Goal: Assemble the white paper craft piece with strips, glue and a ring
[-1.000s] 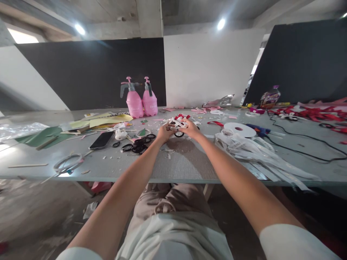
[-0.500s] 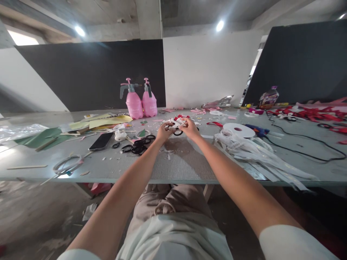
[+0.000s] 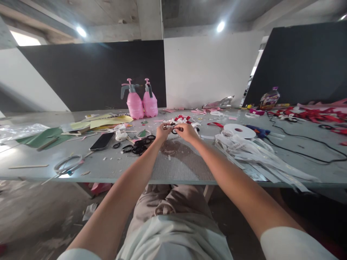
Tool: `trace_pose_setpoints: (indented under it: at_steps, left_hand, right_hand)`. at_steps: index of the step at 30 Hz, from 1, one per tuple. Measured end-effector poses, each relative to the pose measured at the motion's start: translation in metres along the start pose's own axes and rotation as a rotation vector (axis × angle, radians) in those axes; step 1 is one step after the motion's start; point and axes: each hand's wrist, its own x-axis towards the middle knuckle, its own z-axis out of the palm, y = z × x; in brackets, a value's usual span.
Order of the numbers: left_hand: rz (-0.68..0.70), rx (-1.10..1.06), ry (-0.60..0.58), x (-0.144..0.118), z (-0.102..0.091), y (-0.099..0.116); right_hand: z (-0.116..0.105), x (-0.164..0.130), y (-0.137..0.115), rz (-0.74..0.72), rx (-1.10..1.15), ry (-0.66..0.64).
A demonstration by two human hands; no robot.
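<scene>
My left hand (image 3: pixel 163 133) and my right hand (image 3: pixel 187 132) meet over the middle of the table, thumbs and fingers pinched close together. A small piece of white ribbon (image 3: pixel 168 127) shows at the left fingertips; its right end runs to the right fingertips. Most of it is hidden by my fingers. Just behind the hands lies a small heap of red and white ribbon pieces (image 3: pixel 182 118). Black-handled scissors (image 3: pixel 139 144) rest left of my left hand. To the right of my right hand are a white ribbon spool (image 3: pixel 239 130) and a tangle of long white ribbons (image 3: pixel 244 151).
Two pink spray bottles (image 3: pixel 135 105) stand at the back. A phone (image 3: pixel 102 141), green paper (image 3: pixel 32 137) and yellow paper (image 3: pixel 111 122) lie left. On the right are a blue glue gun (image 3: pixel 257 130) with a black cord, red ribbons (image 3: pixel 311 113) and a bottle (image 3: pixel 269 98).
The white ribbon loops, spread between both hands before, are now mostly covered by my fingers. My right hand has turned and moved slightly inward, and the red and white heap behind shows more.
</scene>
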Motion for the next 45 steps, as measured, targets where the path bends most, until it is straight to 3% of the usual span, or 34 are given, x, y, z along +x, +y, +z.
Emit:
trace_pose_setpoints:
  at_steps: [9, 16, 25, 33, 41, 45]
  left_hand:
    - [-0.04, 0.028, -0.037, -0.008, 0.002, 0.009]
    - [-0.053, -0.007, -0.147, -0.012, 0.004, 0.015]
    - [0.012, -0.119, -0.307, -0.001, 0.011, -0.003]
    - [0.067, 0.042, -0.347, 0.005, 0.012, -0.019]
    - [0.179, 0.256, -0.331, -0.001, 0.011, -0.013]
    - [0.211, 0.312, -0.302, -0.006, 0.01, -0.006]
  right_hand:
    - [-0.006, -0.002, -0.001, 0.014, -0.1, -0.024]
    - [-0.012, -0.005, -0.008, 0.038, -0.355, -0.033]
    - [-0.019, -0.006, -0.02, 0.123, -0.533, -0.031]
    - [-0.016, -0.004, -0.015, 0.167, -0.574, -0.02]
    - [-0.012, -0.003, -0.012, 0.206, -0.564, -0.031]
    - [-0.012, 0.0, -0.008, 0.266, -0.479, 0.023]
